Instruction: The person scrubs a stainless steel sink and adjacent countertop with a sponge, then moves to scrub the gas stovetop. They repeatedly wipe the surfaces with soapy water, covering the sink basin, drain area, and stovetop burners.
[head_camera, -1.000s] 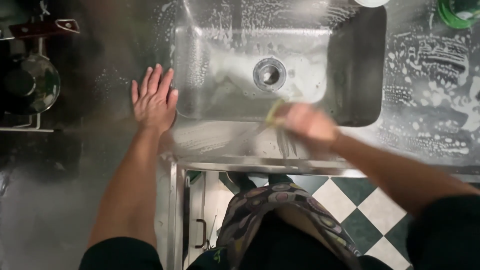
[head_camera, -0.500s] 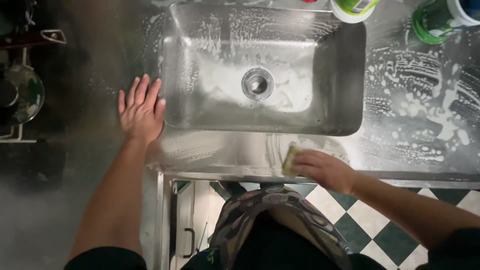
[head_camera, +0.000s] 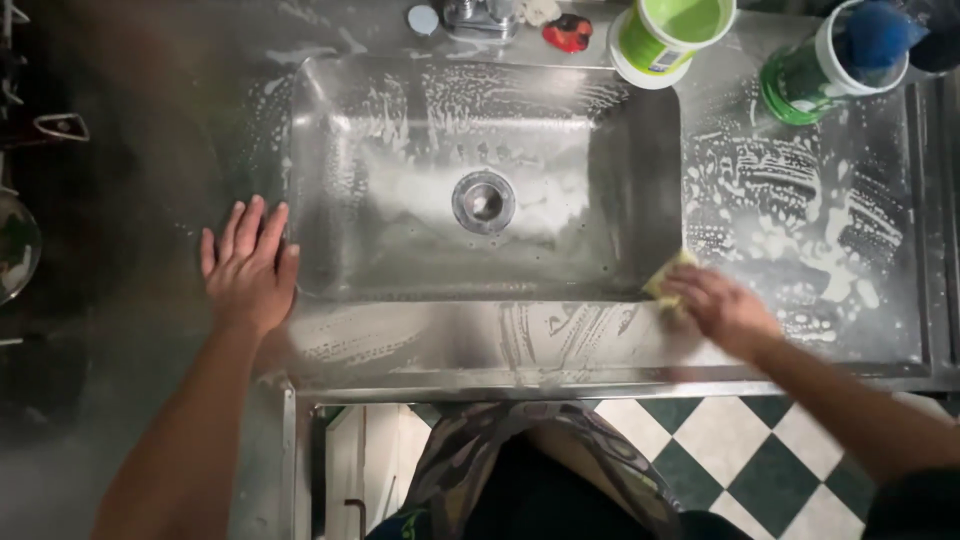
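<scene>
A: Here's the yellow sponge (head_camera: 668, 277), right at the front right corner of the sink (head_camera: 640, 180), where the basin rim meets the steel desk (head_camera: 560, 345). The right hand (head_camera: 722, 308) has its grip closed on the sponge, fingers curled over the top and pressing it flat to the metal.

B: And the left hand (head_camera: 250, 265)?

A: Spread flat, fingers splayed, holding nothing, resting on the desk just beside the sink's left rim. Good bracing, I'd say; it steadies the body while the other arm scrubs.

B: What makes this stroke a good one?

A: Keep the sponge flat and follow the rim closely, I reckon. Soap streaks (head_camera: 560, 335) show along the front ledge, and thick suds (head_camera: 800, 215) cover the desk to the right, so overlapping passes would leave no dull patches.

B: Anything in the way?

A: Two green tubs at the back: one open (head_camera: 665, 35), one with a blue cloth (head_camera: 835, 55) in it. Both sit well apart from the hand. The tap base (head_camera: 480, 15) is behind the basin, the drain (head_camera: 484, 200) in the middle.
</scene>
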